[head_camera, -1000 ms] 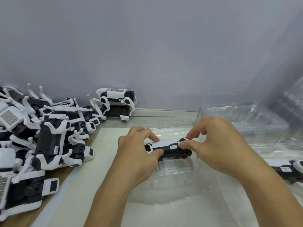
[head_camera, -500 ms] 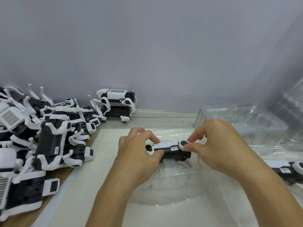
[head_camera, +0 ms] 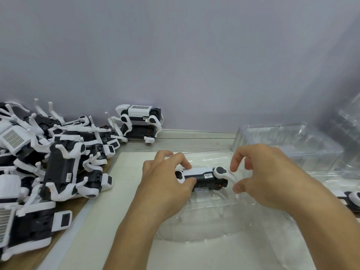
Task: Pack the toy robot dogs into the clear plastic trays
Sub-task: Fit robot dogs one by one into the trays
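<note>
Since a moment ago, the right hand (head_camera: 272,172) is pulling a white leg (head_camera: 230,175) out from the toy robot dog (head_camera: 204,177), pinching it. Left hand (head_camera: 165,178) is gripping the dog's other end over the clear plastic tray (head_camera: 204,221), mid-table. It looks like folding legs before seating. Next, press it gently into the shiny, bendy hollow. More hard black-and-white dogs (head_camera: 64,168) are lying piled at the table's left edge.

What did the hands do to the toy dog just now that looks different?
The right hand shifted off the round white hip joint; its fingertips now pinch the toy robot dog's white leg, which has swung out to the right. The left hand kept its grip on the dog's other end, over the clear plastic tray. The pile of dogs stayed put.
</note>
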{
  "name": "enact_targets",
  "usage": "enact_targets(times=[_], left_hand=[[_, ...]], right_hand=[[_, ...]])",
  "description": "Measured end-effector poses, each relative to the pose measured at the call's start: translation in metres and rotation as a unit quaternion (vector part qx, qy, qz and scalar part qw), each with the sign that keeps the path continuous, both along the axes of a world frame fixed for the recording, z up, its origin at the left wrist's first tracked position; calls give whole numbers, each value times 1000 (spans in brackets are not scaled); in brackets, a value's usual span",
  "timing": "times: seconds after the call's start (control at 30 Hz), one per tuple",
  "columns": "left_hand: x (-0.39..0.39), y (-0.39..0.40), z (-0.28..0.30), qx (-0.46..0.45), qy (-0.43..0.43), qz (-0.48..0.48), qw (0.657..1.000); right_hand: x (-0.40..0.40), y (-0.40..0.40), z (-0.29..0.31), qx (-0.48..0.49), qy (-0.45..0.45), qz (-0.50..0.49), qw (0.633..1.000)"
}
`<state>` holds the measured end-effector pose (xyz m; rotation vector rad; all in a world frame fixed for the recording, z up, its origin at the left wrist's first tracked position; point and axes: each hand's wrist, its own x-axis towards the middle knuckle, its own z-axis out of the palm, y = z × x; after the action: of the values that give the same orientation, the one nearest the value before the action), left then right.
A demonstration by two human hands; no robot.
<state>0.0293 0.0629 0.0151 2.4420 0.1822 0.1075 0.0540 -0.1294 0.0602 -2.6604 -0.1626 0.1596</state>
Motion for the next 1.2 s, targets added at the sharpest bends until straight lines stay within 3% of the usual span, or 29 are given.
enact_targets(times=[0.2, 0.47, 0.6, 0.7, 0.77, 0.87, 0.93, 1.2], left_hand=[[0, 2, 3, -4, 10, -15, 1000], [2, 5, 2, -40, -43, 9, 998], [6, 16, -4, -204, -134, 80, 966], [9, 23, -12, -343, -99, 112, 927], [10, 23, -17, -380, -64, 109, 916], [11, 16, -16, -394, -48, 100, 913], [12, 14, -15, -402, -50, 110, 908], [18, 13, -22, -393, -67, 142, 906]], right_hand=[[5, -8, -3, 20, 6, 32, 999], [11, 11, -27, 99, -81, 54, 990], [13, 12, -32, 102, -91, 38, 990], [10, 15, -30, 85, -111, 49, 989], [5, 26, -28, 75, -148, 79, 983], [-8, 54, -29, 113, -155, 136, 972], [-15, 69, -34, 82, -146, 166, 972], [-15, 75, -37, 34, -182, 142, 972]])
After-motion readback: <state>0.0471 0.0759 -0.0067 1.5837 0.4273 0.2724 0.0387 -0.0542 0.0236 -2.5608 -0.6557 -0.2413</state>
